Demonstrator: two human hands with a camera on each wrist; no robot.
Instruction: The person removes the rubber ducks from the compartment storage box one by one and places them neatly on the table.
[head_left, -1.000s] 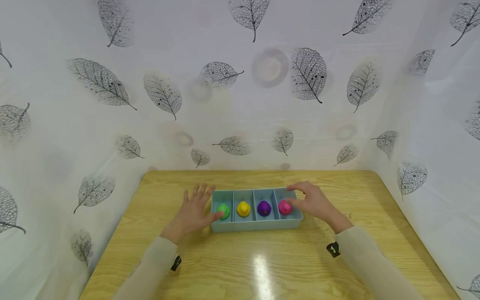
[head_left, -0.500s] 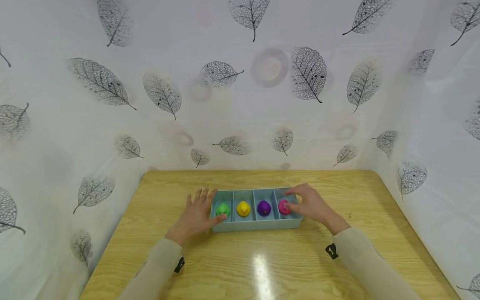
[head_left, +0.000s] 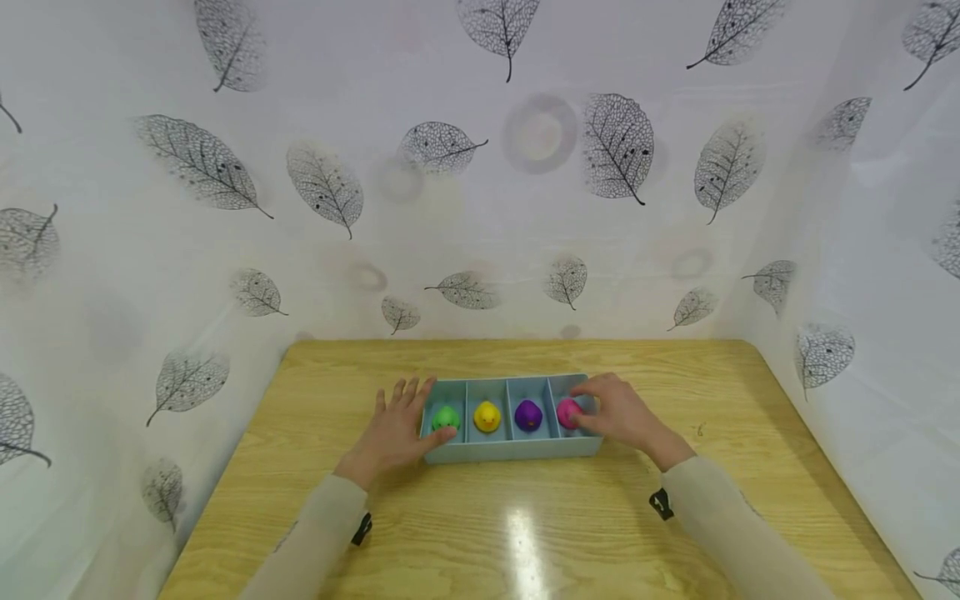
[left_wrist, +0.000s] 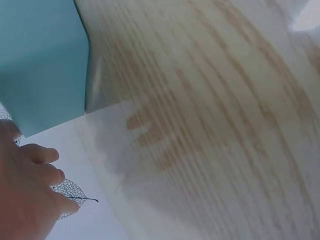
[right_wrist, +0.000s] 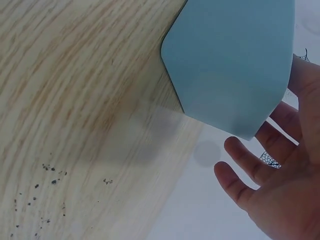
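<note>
A pale blue tray (head_left: 517, 451) with four compartments in a row holds one toy duck in each. From the left these are a green duck (head_left: 446, 418), a yellow duck (head_left: 487, 417), a purple duck (head_left: 528, 416) and a pink duck (head_left: 567, 412). My right hand (head_left: 622, 412) reaches over the tray's right end and pinches the pink duck between thumb and index finger; its other fingers extend loosely outside the end wall (right_wrist: 230, 65). At the left end my left hand (head_left: 390, 429) is spread, thumb stretched over the front rim by the green duck.
The tray stands on a wood-grain table (head_left: 450, 533). A white curtain (head_left: 480, 208) printed with dark leaves encloses the table's back and sides. Small dark specks (right_wrist: 54, 182) mark the tabletop right of the tray.
My right hand has come down and left, its thumb and index finger closing round the pink duck. My left hand has shifted slightly right, its thumb dropping from over the green duck toward the front rim.
</note>
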